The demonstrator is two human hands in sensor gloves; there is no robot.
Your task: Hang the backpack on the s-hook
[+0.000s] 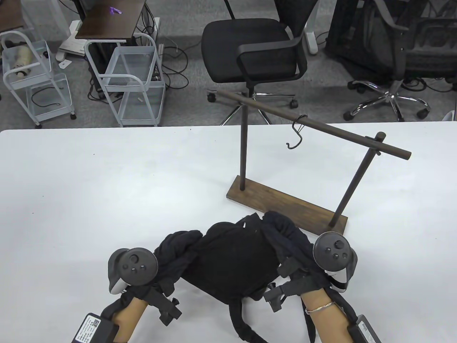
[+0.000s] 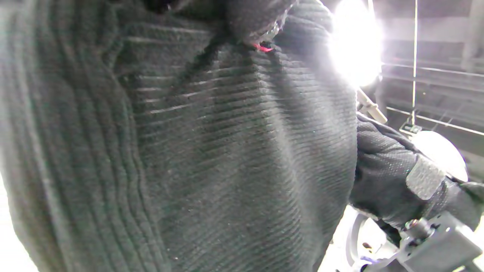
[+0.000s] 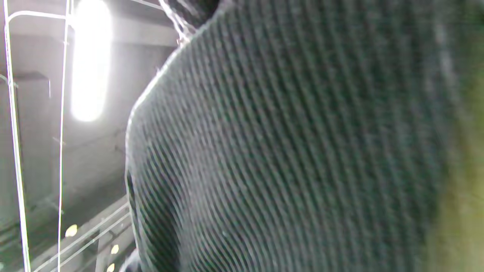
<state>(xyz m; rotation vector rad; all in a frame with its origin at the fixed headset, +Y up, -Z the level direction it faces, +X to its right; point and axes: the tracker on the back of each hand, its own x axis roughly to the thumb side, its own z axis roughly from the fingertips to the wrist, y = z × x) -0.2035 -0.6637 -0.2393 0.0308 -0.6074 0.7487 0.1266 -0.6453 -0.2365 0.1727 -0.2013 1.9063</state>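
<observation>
The black ribbed-fabric backpack point(image 1: 232, 262) lies bunched near the table's front edge, between my two hands. My left hand point(image 1: 157, 266) grips its left side; in the left wrist view the fabric point(image 2: 211, 151) fills the frame and my fingers point(image 2: 257, 22) pinch it at the top. My right hand point(image 1: 296, 264) grips its right side; the fabric point(image 3: 287, 143) fills the right wrist view and the fingers barely show. The black s-hook point(image 1: 298, 134) hangs empty from the rack's dark rail point(image 1: 314, 125), behind and to the right of the backpack.
The rack's wooden base point(image 1: 285, 205) lies just behind the backpack, with two upright posts point(image 1: 243, 146). Backpack straps point(image 1: 246, 323) trail toward the front edge. My right hand's glove point(image 2: 389, 189) shows in the left wrist view. Office chairs and wire carts stand beyond the table.
</observation>
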